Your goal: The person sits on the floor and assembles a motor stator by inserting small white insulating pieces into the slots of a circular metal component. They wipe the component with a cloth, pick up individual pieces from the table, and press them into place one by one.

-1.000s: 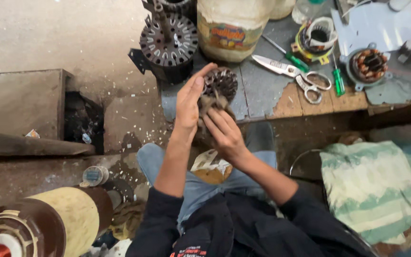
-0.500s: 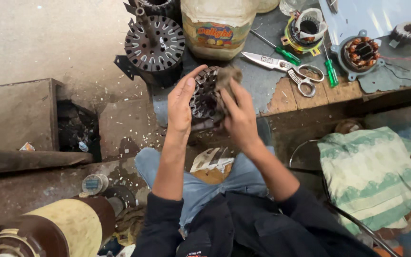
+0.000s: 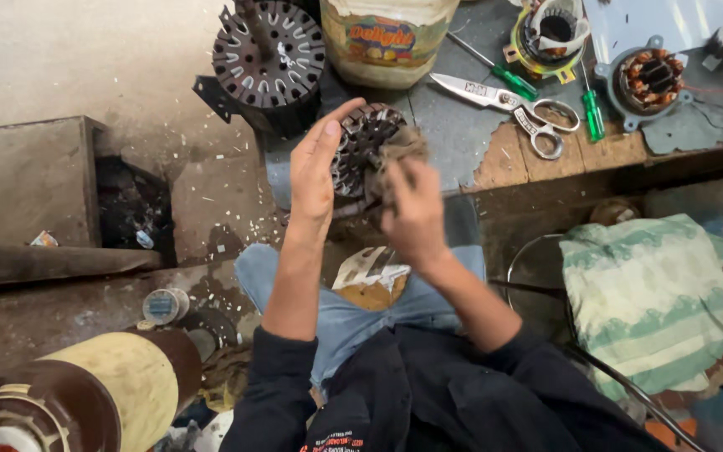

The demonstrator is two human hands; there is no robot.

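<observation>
Both my hands are raised in front of me, close together around a small slotted stator core point(image 3: 360, 146), which sits in the air between them, just in front of the near edge of the workbench point(image 3: 462, 142). My left hand point(image 3: 315, 172) is flat and open-fingered, its palm pressed against the left side of the core and bracing it. My right hand point(image 3: 413, 209) is closed around a wad of brownish rag point(image 3: 399, 149) and presses it against the right side of the core; that hand is blurred, so I cannot tell how the fingers lie. Beyond the core, on the workbench, a larger dark slotted stator point(image 3: 271, 54) stands on a black bracket at the bench's left end. To the right of that stator sits a plastic tub point(image 3: 387, 38) with a coloured label. Right of the tub lie scissors point(image 3: 504, 105) with pale handles, a green-handled screwdriver point(image 3: 495, 69) just beyond them and another green-handled screwdriver point(image 3: 593, 109) beside the scissor handles. Farther right on the bench rests a wound motor stator point(image 3: 650, 79) with copper coils in a grey housing, and behind the scissors a yellow-rimmed winding point(image 3: 546, 38). Below the bench on my right lies a green and white striped cloth point(image 3: 646, 301). On my left near the floor stands a big roll point(image 3: 85, 393) of yellowish sheet.
</observation>
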